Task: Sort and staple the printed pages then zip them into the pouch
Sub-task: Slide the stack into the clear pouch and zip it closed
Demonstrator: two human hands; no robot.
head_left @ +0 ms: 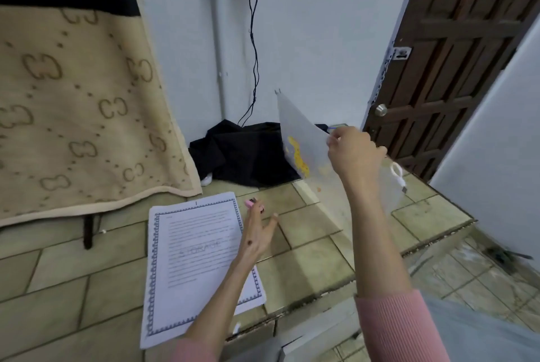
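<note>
Right hand (355, 151) raised, pinching the edge of a translucent pouch (304, 142) with a yellow print, held above the tiled floor (306, 259). Left hand (258, 230) open, fingers spread, over the pages (193, 256) on the floor, just beside a pink stapler (250, 203). Beige blanket (76, 116) hanging at left, brown door (455, 48) at right.

A beige patterned blanket (73, 116) hangs at the left, down to the tiled floor (73, 282). A black cable (253, 40) runs down the pale wall (315, 25) to a heap of black cloth (242, 154) in the far corner. At the right stands a brown wooden door (450, 69) with a round metal knob (380, 110).
</note>
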